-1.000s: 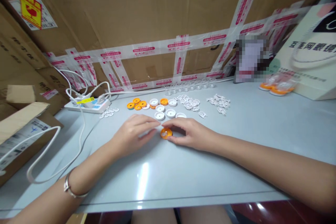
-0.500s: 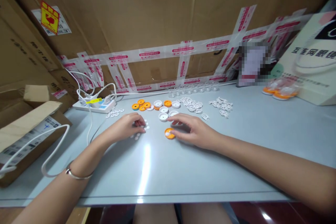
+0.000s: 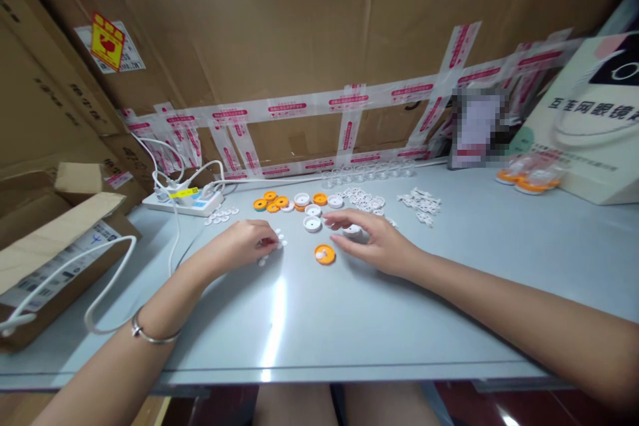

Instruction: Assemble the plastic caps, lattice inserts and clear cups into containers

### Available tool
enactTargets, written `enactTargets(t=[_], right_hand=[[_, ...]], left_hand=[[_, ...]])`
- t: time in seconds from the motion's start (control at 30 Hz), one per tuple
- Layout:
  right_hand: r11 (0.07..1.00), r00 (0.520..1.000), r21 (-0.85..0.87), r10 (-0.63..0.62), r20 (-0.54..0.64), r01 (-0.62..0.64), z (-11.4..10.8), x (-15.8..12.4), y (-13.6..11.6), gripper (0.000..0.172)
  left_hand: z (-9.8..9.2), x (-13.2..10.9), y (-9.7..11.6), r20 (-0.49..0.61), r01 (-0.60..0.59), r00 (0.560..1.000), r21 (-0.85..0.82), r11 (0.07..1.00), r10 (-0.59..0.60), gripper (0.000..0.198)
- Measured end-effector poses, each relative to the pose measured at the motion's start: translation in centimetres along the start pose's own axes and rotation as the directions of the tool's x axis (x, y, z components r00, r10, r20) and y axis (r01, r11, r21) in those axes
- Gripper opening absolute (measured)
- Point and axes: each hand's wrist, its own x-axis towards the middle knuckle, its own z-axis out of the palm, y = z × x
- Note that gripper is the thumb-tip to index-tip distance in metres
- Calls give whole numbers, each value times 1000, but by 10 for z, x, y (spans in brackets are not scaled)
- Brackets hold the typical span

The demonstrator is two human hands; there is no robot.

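My left hand [image 3: 249, 243] is curled low over the table, thumb and fingers drawn together among small white discs [image 3: 281, 237]; whatever is between the fingertips is hidden. To the right, my right hand [image 3: 374, 239] hovers with thumb and fingers apart. Partly under its palm is a white round cap [image 3: 352, 229]. Just left of the right thumb lies an orange round cap [image 3: 325, 257], hollow side up, with a small white piece inside. Another white cap [image 3: 312, 224] sits beyond it, near my right fingertips.
Behind my hands are stacked orange caps [image 3: 272, 208], a heap of white openwork pieces [image 3: 362, 199], a second heap [image 3: 420, 204] and a row of clear cups [image 3: 369, 174]. A power strip [image 3: 182, 202] and carton [image 3: 64, 239] stand left; a paper bag [image 3: 594, 140] stands right.
My right hand has drawn back from the orange cap, and a white cap has shifted right and nearer beneath it. My left thumb and fingers have closed together over the discs.
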Motion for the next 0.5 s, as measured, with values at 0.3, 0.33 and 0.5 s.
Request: enactTargets(t=[0.3, 0.33, 0.5], right_hand=[[989, 984, 46, -133, -122, 139, -3, 2, -12, 16], [986, 982, 60, -146, -122, 154, -1, 1, -14, 14], [973, 979, 151, -156, -131, 175, 6, -2, -19, 15]], left_hand=[[13, 5, 24, -433, -171, 891, -50, 984, 133, 13], [15, 7, 33, -529, -198, 840, -89, 976, 122, 11], [24, 14, 64, -679, -288, 722, -119, 950, 134, 8]])
